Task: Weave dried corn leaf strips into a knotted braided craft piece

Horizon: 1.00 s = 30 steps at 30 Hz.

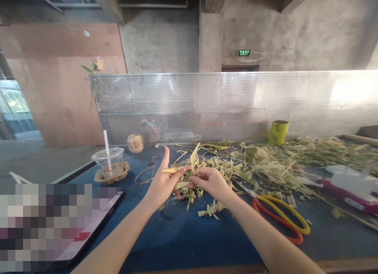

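Note:
Both my hands meet over a blue table [183, 238], working pale green-yellow leaf strips [193, 159]. My left hand [163, 181] has its index finger raised while the thumb and other fingers pinch a strip. My right hand [211, 179] is curled, its fingers closed on the same strips where they cross. Under the hands lies a small heap of curled leaf offcuts [191, 193], and one loose curl [211, 209] sits near my right wrist.
Yellow-and-red scissors [277, 215] lie at right of my right arm. Dried leaves [280, 163] are piled across the far right, with a yellow tape roll [278, 133] behind. A plastic cup with a straw [110, 163], a twine ball [135, 143], a phone [91, 226] and a perforated metal screen [236, 104] surround the work.

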### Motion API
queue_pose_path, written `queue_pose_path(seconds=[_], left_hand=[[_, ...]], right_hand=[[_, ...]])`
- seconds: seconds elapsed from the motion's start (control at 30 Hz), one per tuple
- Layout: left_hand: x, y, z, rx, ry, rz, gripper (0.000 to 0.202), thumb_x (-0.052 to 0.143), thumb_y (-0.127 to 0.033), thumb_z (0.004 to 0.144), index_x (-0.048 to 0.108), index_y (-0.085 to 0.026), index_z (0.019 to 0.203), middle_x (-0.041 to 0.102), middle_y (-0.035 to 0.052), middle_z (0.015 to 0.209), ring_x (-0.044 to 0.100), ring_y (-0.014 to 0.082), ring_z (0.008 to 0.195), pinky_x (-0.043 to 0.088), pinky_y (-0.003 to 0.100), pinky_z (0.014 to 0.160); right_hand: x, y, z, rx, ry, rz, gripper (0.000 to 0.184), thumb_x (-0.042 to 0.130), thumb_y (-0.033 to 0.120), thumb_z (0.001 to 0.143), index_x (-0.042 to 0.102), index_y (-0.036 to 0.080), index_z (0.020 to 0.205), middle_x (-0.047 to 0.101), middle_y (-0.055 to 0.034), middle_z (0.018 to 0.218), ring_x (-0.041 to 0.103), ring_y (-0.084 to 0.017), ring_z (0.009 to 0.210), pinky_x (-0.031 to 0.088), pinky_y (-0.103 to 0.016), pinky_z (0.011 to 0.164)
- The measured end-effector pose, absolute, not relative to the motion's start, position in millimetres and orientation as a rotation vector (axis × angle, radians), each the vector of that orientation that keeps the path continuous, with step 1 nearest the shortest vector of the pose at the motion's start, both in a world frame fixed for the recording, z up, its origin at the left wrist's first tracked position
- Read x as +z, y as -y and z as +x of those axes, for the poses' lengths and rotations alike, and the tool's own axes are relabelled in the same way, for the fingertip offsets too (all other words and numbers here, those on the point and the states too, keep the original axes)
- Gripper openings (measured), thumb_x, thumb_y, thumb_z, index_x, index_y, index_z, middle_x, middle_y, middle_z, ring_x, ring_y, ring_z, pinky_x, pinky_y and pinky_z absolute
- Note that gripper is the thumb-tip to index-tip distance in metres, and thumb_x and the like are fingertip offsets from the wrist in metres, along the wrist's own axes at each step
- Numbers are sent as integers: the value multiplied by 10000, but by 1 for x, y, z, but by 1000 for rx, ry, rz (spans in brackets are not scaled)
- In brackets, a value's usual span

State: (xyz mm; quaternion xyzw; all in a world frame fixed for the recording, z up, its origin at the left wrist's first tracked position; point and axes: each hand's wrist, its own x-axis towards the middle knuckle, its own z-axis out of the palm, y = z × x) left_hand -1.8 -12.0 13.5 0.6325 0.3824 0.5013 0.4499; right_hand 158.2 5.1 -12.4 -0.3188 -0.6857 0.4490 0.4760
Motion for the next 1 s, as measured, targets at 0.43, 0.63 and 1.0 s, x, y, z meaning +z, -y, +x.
queue_pose_path(seconds=[0.43,0.63,1.0], left_hand=[[15,12,0,1018,-1065,1529,1255,763,-226,569,-224,-179,1344,634,217,1012,636,212,560,408,237,366],[6,9,-2,978,-1138,1671,1204,737,-193,572,-177,-96,1350,634,-11,540,585,176,499,443,296,513],[7,8,-2,1042,-946,1587,1208,731,-219,591,-213,-219,1345,623,138,987,616,186,668,455,290,543]], right_hand=[[-12,-11,161,1204,1564,-873,271,679,362,597,519,172,703,541,40,573,473,-78,456,328,-208,425],[-14,-12,159,1154,1500,-924,248,662,347,610,495,182,690,502,66,470,398,-63,383,273,-203,384],[-14,-11,160,1389,1482,-706,329,502,505,736,428,190,799,518,58,460,318,-47,337,232,-199,380]])
